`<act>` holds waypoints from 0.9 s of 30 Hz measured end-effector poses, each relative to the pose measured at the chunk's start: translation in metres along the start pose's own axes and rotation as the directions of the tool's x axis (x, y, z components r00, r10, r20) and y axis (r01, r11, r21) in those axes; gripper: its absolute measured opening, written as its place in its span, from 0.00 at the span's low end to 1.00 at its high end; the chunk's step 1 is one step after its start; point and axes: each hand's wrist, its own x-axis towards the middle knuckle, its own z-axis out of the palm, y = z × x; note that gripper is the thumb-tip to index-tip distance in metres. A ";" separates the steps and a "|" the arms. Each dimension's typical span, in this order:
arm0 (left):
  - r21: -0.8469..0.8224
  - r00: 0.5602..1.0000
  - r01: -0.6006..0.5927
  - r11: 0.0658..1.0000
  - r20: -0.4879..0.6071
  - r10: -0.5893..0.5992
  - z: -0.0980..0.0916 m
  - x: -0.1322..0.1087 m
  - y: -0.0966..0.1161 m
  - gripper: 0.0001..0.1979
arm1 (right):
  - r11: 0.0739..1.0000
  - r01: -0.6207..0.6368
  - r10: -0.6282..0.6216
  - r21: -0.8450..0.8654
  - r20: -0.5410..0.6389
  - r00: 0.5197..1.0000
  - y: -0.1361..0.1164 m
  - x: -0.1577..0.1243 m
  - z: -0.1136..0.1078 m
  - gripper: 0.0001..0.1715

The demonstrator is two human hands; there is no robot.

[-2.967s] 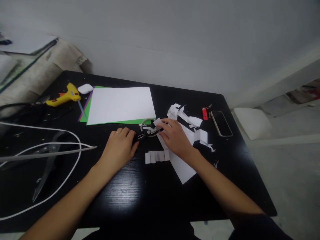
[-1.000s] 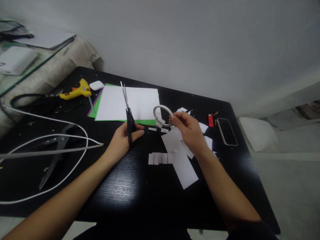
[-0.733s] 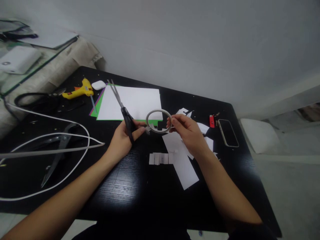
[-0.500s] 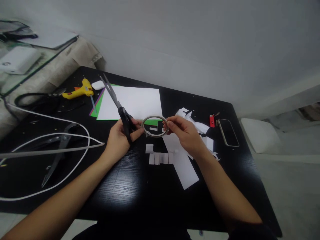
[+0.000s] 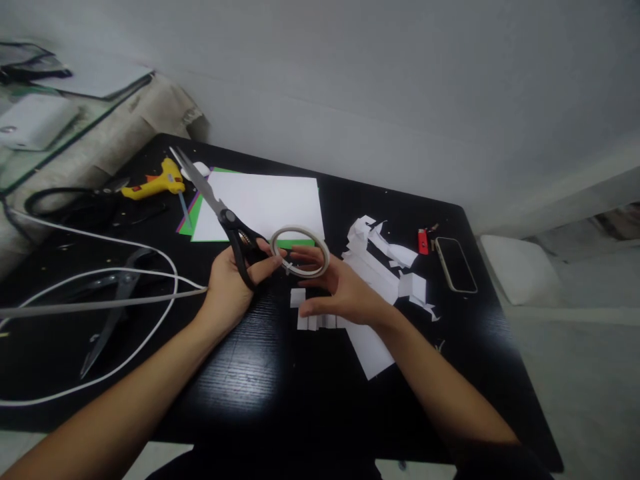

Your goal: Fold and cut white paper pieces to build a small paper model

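Black-handled scissors (image 5: 201,183) rest in my left hand (image 5: 231,280), their blades pointing up and away to the left. The thumb and fingers of that hand also pinch the left side of a thin tape roll (image 5: 324,249). My right hand (image 5: 353,297) is at the roll's right side, fingers spread behind it and thumb apart below; whether it touches the roll is unclear. Under the right hand lie small folded white paper pieces (image 5: 299,297), partly covered. A long white paper strip (image 5: 373,353) extends beneath the right wrist.
White sheets (image 5: 265,203) lie over coloured ones at the back. A yellow glue gun (image 5: 163,181) and a white cable (image 5: 150,357) are left. Paper scraps (image 5: 413,287), a red lighter (image 5: 423,241) and a phone (image 5: 457,265) are right.
My right hand has let go of the tape roll's edge and opened beside it. The roll has shifted slightly left and tilted, while the scissors have swung further left.
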 end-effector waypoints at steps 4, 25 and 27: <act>-0.065 0.998 0.046 0.997 0.042 -0.044 0.002 -0.005 -0.001 0.15 | 0.999 -0.041 0.044 0.032 -0.095 0.995 0.011 0.002 0.014 0.31; -0.173 0.996 -0.031 0.984 -0.090 0.015 0.003 -0.002 0.000 0.14 | 0.547 0.001 -0.059 -0.837 -0.037 0.998 0.015 -0.003 0.008 0.18; -0.175 0.997 -0.030 0.984 -0.080 0.016 0.003 -0.002 -0.002 0.14 | 0.548 -0.028 -0.019 -0.836 -0.046 0.999 0.017 -0.001 0.009 0.09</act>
